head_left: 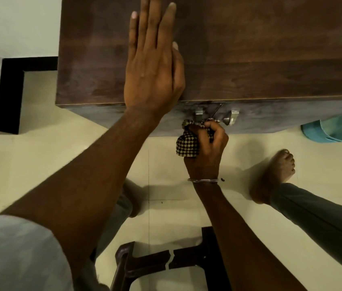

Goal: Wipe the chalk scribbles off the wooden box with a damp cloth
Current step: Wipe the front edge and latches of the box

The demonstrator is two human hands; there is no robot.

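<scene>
Plainly, the wooden box is filling the view beyond both hands. The left hand is lying flat on its top, fingers straight, holding nothing. Below the front edge, the right hand is curling tightly round the checked cloth, pressing it to the front face just beside two metal latches. Wiping seems to be under way, and the next stroke is calling for firm pressure around that hardware.

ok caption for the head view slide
Left hand flat on dark wooden box top; right hand presses checked cloth to its front.
</scene>
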